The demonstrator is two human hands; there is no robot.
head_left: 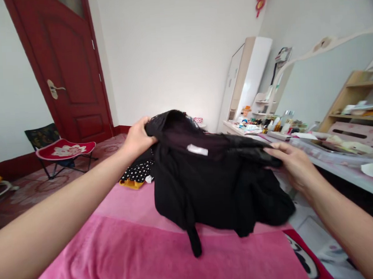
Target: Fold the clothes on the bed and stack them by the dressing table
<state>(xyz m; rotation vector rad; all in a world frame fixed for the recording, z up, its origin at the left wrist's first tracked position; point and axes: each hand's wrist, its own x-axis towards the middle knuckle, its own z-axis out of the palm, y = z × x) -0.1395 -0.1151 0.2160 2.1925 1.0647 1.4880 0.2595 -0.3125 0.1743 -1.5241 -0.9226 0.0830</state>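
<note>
Two hands, left hand and right hand, each gripping one black garment (possibly lace-edged), over one pink blanket

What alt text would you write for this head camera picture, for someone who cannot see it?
Two bare hands hold up a black garment over a pink blanket, the left hand gripping one shoulder and the right hand the other. Behind are a red door, a folding chair and a cluttered dressing table.
</note>
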